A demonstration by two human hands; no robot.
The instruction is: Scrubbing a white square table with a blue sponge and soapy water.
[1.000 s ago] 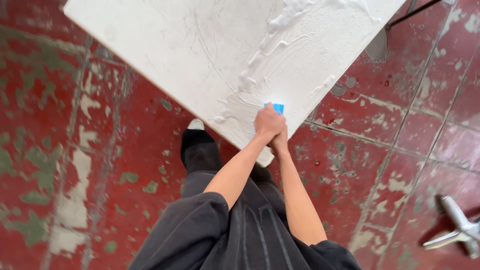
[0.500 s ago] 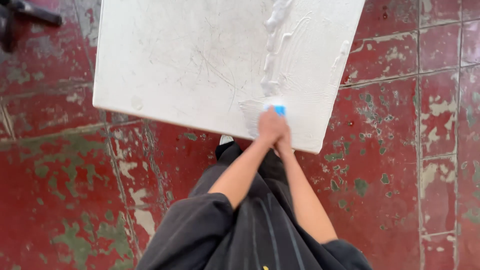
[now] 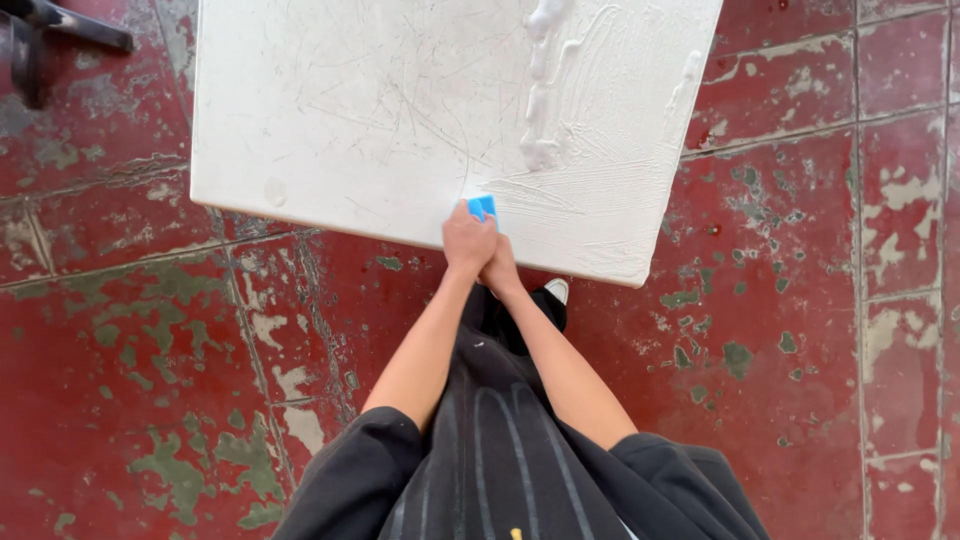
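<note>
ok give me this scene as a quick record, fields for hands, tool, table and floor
left hand: on top of the blue scraper, pressing it to the table
right hand: tucked beside and under the left hand, gripping with it
blue scraper: small, mostly covered, near the table's front edge
table: white, scratched, with ridges of white paste and smeared streaks on the right part
floor: red tiles, paint worn and flaking
shoe: white toe showing under the table edge
</note>
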